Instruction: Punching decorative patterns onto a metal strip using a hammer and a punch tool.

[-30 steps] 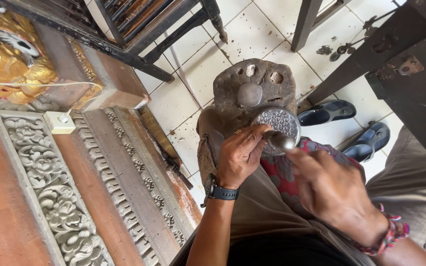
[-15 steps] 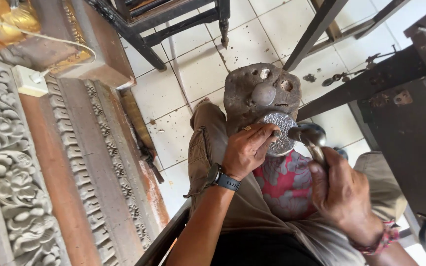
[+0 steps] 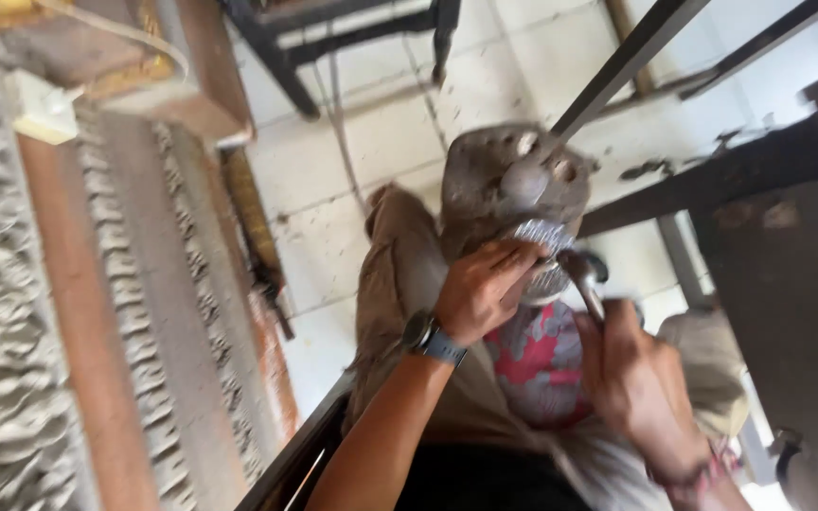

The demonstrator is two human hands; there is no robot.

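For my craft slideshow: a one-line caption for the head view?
Left hand steadies a silver embossed disc on a block; right hand grips a hammer.

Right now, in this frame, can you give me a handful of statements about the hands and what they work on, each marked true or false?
1. The left hand holds a round silvery metal piece against a grey block. True.
2. The right hand is empty. False: it grips a small hammer, its head close by the metal piece.
3. A watch sits on the left wrist. True.
4. The block rests on a table. False: it sits on the person's lap, above the knees.
5. Carved panels stand on the left of the view. True.
6. The floor is wooden boards. False: it is pale tile.
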